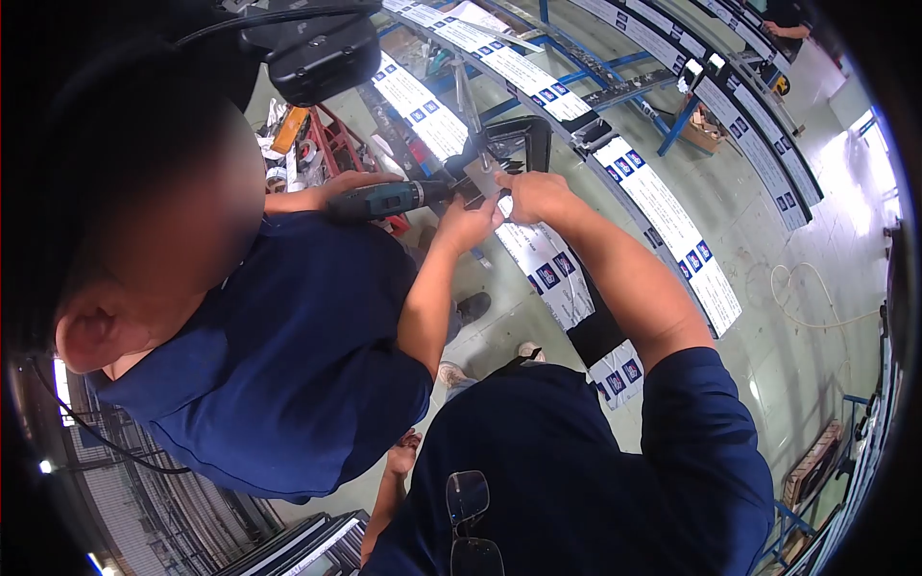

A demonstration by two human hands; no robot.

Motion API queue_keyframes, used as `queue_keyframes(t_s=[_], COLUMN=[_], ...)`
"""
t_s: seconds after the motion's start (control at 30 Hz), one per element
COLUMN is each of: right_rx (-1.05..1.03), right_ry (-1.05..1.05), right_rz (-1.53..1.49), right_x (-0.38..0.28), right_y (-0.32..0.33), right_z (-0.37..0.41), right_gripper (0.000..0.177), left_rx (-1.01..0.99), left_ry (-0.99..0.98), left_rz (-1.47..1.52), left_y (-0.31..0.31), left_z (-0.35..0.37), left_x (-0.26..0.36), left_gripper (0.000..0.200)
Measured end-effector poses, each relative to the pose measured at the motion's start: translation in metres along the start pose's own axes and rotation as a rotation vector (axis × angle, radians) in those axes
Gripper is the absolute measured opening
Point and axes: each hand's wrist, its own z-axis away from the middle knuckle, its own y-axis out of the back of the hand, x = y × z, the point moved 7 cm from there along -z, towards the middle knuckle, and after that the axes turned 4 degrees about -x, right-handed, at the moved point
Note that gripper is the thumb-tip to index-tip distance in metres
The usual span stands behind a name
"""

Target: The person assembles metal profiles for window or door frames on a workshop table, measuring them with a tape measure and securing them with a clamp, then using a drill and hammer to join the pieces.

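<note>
My right hand [538, 198] reaches over the work, its fingers curled with the fingertips at the edge of a small metal plate [483, 179]. Beside it, a co-worker's hand [469, 225] touches the plate from below. The co-worker's other hand [369, 180] is at a teal and black cordless drill [389, 199], whose front end points at the plate. Behind the plate is a black angular frame piece [538, 144]. My left hand [405, 451] hangs low beside the co-worker's shirt, fingers loosely curled, with nothing visible in it.
The co-worker [279, 355] stands close on my left. Long curved profiles with white printed film [663, 206] lie across blue stands [678, 127]. A red rack [336, 144] holds tools and tape. A pale hose [812, 324] lies on the floor. Another person [789, 29] is far right.
</note>
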Motion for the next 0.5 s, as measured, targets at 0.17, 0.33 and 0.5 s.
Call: queue_keyframes(t_s=[0.17, 0.33, 0.5], right_rx=[-0.016, -0.004, -0.035], right_ry=[-0.014, 0.012, -0.042], right_rz=[0.011, 0.035, 0.040], right_x=[-0.001, -0.004, -0.007], right_y=[0.003, 0.007, 0.012], right_z=[0.003, 0.005, 0.011], right_gripper=[0.075, 0.076, 0.077], left_rx=[0.083, 0.084, 0.030], left_ry=[-0.140, -0.155, -0.192], left_rz=[-0.397, -0.538, -0.816], left_y=[-0.017, -0.028, -0.050], left_z=[0.008, 0.000, -0.003], left_x=[0.005, 0.003, 0.001], left_gripper=[0.028, 0.027, 0.026])
